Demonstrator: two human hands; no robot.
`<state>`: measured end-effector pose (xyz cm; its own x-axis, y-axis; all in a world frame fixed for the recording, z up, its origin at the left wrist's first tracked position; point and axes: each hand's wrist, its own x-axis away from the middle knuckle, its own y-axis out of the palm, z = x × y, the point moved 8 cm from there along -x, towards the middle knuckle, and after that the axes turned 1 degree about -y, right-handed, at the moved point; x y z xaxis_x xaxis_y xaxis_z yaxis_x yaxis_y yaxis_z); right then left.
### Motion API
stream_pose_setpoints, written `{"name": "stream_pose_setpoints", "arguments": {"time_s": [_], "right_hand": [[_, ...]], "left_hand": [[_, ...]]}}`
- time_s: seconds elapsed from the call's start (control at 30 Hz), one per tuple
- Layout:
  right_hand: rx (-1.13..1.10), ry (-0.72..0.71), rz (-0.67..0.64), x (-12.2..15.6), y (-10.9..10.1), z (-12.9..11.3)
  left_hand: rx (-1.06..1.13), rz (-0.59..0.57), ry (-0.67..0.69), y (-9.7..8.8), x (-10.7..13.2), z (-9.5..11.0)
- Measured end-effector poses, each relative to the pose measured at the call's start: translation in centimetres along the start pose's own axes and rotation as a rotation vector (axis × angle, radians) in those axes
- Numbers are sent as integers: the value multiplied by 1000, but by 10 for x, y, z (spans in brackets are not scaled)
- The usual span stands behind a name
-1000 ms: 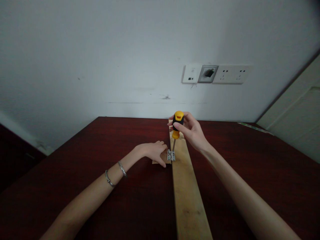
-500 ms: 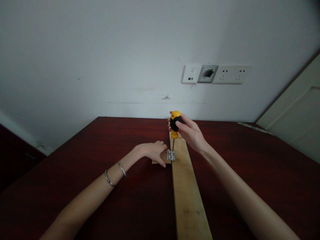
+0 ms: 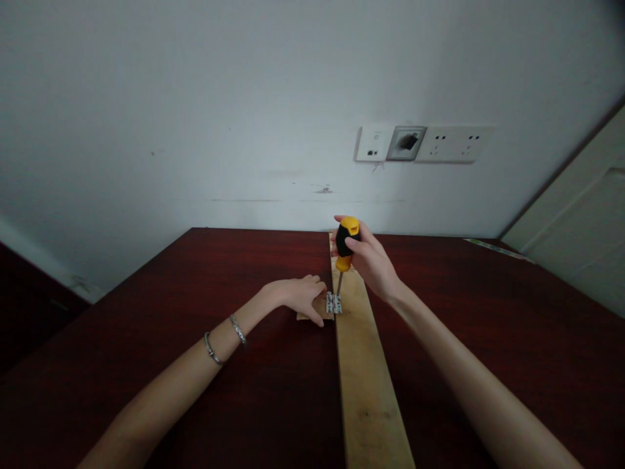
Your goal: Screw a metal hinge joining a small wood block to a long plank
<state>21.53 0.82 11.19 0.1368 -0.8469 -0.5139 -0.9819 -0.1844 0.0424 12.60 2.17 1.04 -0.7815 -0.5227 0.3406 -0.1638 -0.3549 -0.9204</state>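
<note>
Logged from my remote station: right hand (image 3: 371, 257), fingers clamped around an upright yellow-and-black screwdriver (image 3: 346, 244), tip on the steel hinge (image 3: 334, 303) at the board's (image 3: 364, 384) edge. Left hand (image 3: 300, 299) at the hinge's 9 o'clock, fingers together, resting on a wood offcut (image 3: 312, 316).

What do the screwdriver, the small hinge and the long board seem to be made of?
The screwdriver: probably plastic handle, glossy yellow and black, with a thin metal shaft. The hinge: shiny silvery metal, perhaps steel. The board: unpainted pale wood, rough-looking, with faint dark marks.
</note>
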Motion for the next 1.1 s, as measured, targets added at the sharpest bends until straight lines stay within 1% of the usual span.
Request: {"name": "stream_pose_setpoints", "arguments": {"time_s": [0.07, 0.13, 0.27, 0.33, 0.5, 0.57, 0.63, 0.73, 0.87, 0.93, 1.0, 1.1], "right_hand": [[-44, 29, -19, 0, 0, 3], [-28, 39, -21, -1, -1, 1], [19, -34, 44, -2, -3, -12], [15, -57, 60, -2, -1, -15], [87, -70, 69, 0, 0, -8], [44, -40, 43, 0, 0, -1], [-61, -3, -1, 0, 0, 5], [-126, 25, -28, -1, -1, 5], [-25, -34, 26, -2, -5, -8], [-5, -52, 43, -2, -3, -12], [-7, -59, 57, -1, -1, -12], [55, -81, 122, 1, -3, -9]], "left_hand": [[-1, -7, 4, 0, 0, 0], [-4, -2, 13, 0, -1, 0], [-6, 12, 13, 0, -1, -1], [-8, 12, 15, 1, -1, -1], [-14, 17, 29, 1, -1, -1], [-15, 15, 26, 2, -2, -2], [-14, 12, 22, 3, -3, -3], [-12, 17, 19, 3, -2, -3], [-10, 19, 18, 2, -2, -2], [-5, 19, 13, 2, -2, -3], [1, 20, 6, 1, -2, -3], [-2, 17, 0, 1, -1, -3]]}}
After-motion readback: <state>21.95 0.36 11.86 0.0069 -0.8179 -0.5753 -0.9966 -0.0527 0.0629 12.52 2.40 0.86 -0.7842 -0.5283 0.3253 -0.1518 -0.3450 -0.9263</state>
